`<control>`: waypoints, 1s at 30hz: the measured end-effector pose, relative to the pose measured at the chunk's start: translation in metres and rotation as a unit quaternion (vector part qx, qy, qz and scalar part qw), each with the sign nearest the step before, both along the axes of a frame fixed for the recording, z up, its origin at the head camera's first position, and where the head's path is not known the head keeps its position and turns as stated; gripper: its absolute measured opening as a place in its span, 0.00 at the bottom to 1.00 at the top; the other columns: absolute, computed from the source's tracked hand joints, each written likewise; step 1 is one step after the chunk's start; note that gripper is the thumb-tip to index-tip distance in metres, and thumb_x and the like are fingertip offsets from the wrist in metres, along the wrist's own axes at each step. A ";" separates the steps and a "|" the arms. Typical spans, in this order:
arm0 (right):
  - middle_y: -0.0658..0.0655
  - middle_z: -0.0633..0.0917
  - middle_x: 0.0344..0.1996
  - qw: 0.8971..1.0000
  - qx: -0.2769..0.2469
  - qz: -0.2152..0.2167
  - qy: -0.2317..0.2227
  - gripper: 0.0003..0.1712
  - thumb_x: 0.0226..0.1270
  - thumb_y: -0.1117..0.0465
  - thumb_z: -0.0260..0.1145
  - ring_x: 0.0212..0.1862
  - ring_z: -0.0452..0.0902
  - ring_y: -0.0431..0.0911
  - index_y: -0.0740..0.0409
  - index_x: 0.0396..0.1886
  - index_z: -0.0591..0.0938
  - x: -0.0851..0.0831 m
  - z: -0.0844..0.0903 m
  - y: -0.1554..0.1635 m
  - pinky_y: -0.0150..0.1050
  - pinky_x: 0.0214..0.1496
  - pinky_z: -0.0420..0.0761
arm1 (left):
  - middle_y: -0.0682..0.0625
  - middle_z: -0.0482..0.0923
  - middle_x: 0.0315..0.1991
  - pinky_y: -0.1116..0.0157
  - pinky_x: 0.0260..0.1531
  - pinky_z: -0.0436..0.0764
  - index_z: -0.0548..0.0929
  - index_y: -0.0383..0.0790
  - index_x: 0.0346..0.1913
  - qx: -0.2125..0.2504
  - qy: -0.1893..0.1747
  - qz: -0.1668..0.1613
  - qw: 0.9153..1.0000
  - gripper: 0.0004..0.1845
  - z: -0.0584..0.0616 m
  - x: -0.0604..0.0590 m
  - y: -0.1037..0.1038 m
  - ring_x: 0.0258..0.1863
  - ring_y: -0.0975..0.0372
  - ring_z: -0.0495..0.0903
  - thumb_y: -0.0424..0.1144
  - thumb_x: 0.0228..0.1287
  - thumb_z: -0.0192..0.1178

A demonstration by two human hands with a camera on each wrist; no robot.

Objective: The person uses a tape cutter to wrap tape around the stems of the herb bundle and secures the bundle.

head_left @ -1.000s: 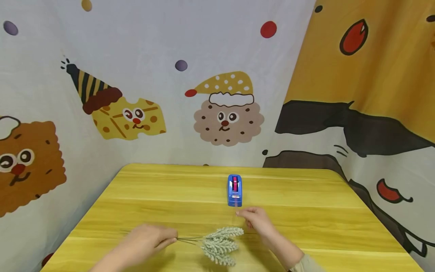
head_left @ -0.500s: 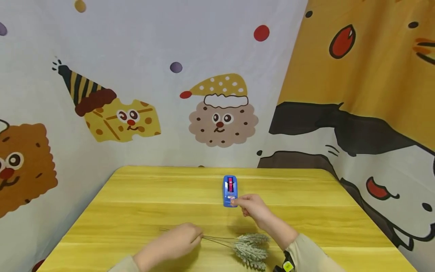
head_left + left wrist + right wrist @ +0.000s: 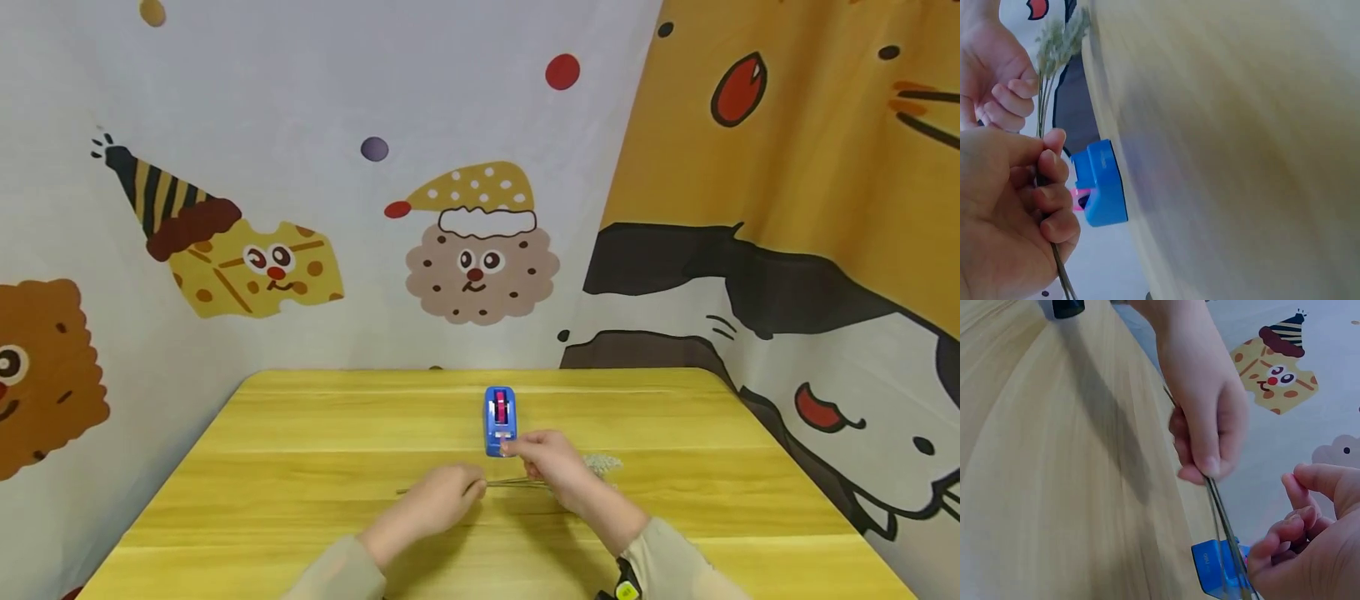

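My left hand [image 3: 442,497] grips the thin stems [image 3: 1046,112] of a bunch of pale green wheat-like ears [image 3: 602,463]. The bunch points right, its ears partly hidden behind my right hand [image 3: 553,465] in the head view. A blue tape dispenser [image 3: 1105,187] with a pink roll core stands on the table just beyond both hands. At the dispenser's front end, the right thumb and index finger pinch the end of the clear tape [image 3: 504,442]; the strip itself is barely visible. The stems cross below the right hand, close to its curled fingers in the right wrist view.
The wooden table [image 3: 337,417] reaches back to a cartoon-printed curtain [image 3: 315,167] behind it and at the sides. A black band with a yellow-faced device [image 3: 627,588] sits on the right wrist.
The left hand has carried the bunch right and forward, so its ears pass under the right hand. The right hand has moved from in front of the dispenser to its front end.
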State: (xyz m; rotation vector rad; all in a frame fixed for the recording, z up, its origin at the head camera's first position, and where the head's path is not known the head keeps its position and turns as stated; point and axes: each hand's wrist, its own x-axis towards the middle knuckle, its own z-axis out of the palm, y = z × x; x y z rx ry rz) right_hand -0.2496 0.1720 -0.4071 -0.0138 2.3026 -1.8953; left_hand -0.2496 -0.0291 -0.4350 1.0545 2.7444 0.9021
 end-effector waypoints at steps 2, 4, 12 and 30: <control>0.48 0.64 0.12 1.000 0.008 -0.006 0.008 0.13 0.62 0.56 0.68 0.18 0.59 0.42 0.63 0.28 0.84 0.002 -0.001 -0.001 0.36 0.30 0.67 | 0.60 0.68 0.20 0.71 0.22 0.72 0.77 0.43 0.26 0.008 0.008 0.012 1.000 0.15 -0.002 -0.002 0.004 0.19 0.70 0.65 0.38 0.74 0.51; 0.47 0.64 0.11 1.000 0.014 -0.012 0.014 0.14 0.62 0.55 0.68 0.18 0.58 0.42 0.63 0.28 0.84 0.004 -0.003 -0.001 0.37 0.30 0.66 | 0.60 0.69 0.19 0.72 0.22 0.72 0.78 0.42 0.26 0.012 0.019 0.021 1.000 0.14 -0.004 -0.004 0.008 0.18 0.70 0.66 0.37 0.73 0.53; 0.45 0.62 0.10 0.999 0.016 -0.048 0.011 0.18 0.61 0.55 0.69 0.16 0.54 0.38 0.69 0.37 0.85 0.016 -0.018 -0.004 0.32 0.21 0.59 | 0.54 0.82 0.33 0.66 0.37 0.80 0.84 0.40 0.35 0.023 0.027 0.035 0.999 0.09 -0.010 -0.007 0.018 0.35 0.63 0.80 0.33 0.71 0.54; 0.48 0.78 0.16 0.992 -0.058 -0.109 0.031 0.17 0.59 0.61 0.70 0.12 0.58 0.35 0.72 0.41 0.85 0.036 -0.042 -0.015 0.27 0.15 0.62 | 0.60 0.79 0.31 0.68 0.34 0.78 0.84 0.45 0.33 0.003 0.076 0.029 0.997 0.08 -0.013 -0.007 0.024 0.31 0.69 0.75 0.36 0.70 0.56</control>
